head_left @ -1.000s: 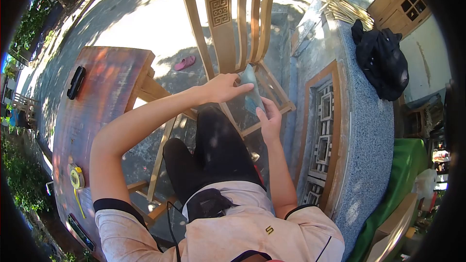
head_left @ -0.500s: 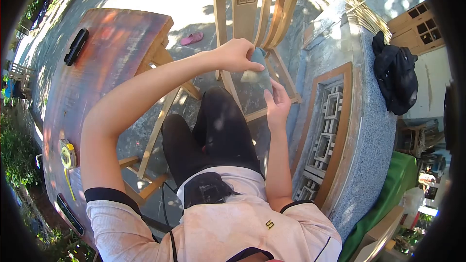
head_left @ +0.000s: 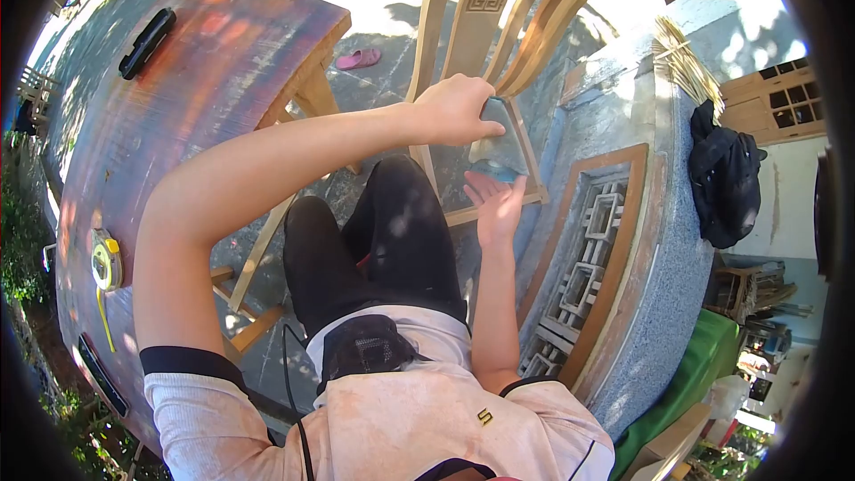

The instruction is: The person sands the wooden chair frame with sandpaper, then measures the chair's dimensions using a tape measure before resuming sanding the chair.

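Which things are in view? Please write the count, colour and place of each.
thin sheet: one, blue-grey, right of centre
chair: one, light wood, top
table: one, reddish brown, left
long object: one, black, table's far end
tape measure: one, yellow and grey, table
phone-like device: one, dark, table's near end
slipper: one, pink, ground
ledge: one, speckled blue-grey, right
lattice: one, whitish, ledge's side
stick bundle: one, pale, upper right
cloth bundle: one, black, right
cover: one, green, lower right
clutter: uncountable, far right
legs: two, in black, centre
left hand: one, bare, holding sheet
right hand: one, bare, sheet's lower edge
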Tool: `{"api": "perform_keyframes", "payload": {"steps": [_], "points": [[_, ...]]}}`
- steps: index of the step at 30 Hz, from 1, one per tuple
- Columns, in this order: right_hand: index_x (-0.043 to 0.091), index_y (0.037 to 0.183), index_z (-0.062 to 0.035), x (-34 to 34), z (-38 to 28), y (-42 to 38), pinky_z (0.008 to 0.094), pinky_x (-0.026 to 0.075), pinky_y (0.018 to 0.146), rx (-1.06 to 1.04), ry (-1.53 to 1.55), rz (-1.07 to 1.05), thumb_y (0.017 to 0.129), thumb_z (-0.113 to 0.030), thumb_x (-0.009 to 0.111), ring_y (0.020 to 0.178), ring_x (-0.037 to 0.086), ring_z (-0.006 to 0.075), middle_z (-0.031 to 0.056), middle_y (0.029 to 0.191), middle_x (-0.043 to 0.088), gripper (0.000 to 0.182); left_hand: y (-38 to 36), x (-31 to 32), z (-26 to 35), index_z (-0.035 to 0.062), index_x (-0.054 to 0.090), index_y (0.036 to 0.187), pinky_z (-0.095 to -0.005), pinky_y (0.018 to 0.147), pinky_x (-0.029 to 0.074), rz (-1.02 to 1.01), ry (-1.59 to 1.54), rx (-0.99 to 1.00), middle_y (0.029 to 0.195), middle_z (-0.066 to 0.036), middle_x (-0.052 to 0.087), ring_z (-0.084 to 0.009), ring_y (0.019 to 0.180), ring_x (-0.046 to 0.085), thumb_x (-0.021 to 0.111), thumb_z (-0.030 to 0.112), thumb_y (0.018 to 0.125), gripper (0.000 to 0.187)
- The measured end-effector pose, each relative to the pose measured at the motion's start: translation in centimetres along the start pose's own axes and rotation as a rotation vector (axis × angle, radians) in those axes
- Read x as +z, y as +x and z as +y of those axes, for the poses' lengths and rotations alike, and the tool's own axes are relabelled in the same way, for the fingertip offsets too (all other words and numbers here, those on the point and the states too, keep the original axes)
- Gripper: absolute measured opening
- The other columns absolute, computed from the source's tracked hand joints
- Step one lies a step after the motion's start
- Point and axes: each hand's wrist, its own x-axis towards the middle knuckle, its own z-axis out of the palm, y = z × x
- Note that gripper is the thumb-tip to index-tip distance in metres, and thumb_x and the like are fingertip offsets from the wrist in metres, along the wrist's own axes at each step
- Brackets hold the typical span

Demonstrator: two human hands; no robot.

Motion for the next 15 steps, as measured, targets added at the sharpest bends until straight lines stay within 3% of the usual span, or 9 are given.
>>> {"api": "perform_keyframes", "payload": {"steps": [4, 7, 10, 15], "points": [[0.045, 0.132, 0.0116, 1.3, -0.8, -0.1, 0.0480, 0.049, 0.101, -0.006, -0.120, 0.048, 0.106, -0.058, 0.038, 0.118, 0.062, 0.0353, 0.0259, 0.123, 0.062, 0.075, -0.4, -0.3, 0.5, -0.0044, 0.066, 0.084, -0.0436, 0.068, 0.054, -0.032, 0.049, -0.001, 0.072, -0.019, 0.067, -0.0343, 0.073, 0.070, 0.079, 0.035, 0.082, 0.042], [0.046, 0.131, 0.0106, -0.3, -1.9, 0.7, 0.0494, 0.048, 0.102, 0.198, -0.258, -0.002, 0.106, -0.058, 0.039, 0.116, 0.063, 0.0361, 0.0217, 0.116, 0.066, 0.074, -0.7, -0.8, 1.1, -0.0035, 0.069, 0.084, -0.0455, 0.072, 0.056, -0.105, 0.166, -0.010, 0.079, -0.019, 0.070, -0.0364, 0.080, 0.071, 0.079, 0.036, 0.082, 0.041], [0.049, 0.130, 0.0049, -0.9, -2.3, 0.9, 0.0519, 0.044, 0.108, 0.232, -0.175, -0.041, 0.106, -0.054, 0.040, 0.123, 0.057, 0.0382, 0.0221, 0.127, 0.058, 0.064, -1.0, -1.3, 1.7, -0.0027, 0.071, 0.086, -0.0462, 0.075, 0.057, -0.202, 0.272, -0.015, 0.084, -0.019, 0.072, -0.0376, 0.084, 0.072, 0.078, 0.037, 0.082, 0.040], [0.046, 0.139, 0.0004, -0.4, -2.2, 1.3, 0.0491, 0.042, 0.110, 0.008, 0.077, -0.035, 0.106, -0.047, 0.043, 0.130, 0.053, 0.0344, 0.0179, 0.138, 0.053, 0.058, -2.0, -0.8, 1.8, -0.0011, 0.074, 0.093, -0.0456, 0.077, 0.059, -0.280, 0.340, 0.007, 0.087, -0.019, 0.073, -0.0370, 0.088, 0.073, 0.078, 0.036, 0.083, 0.038]]}}
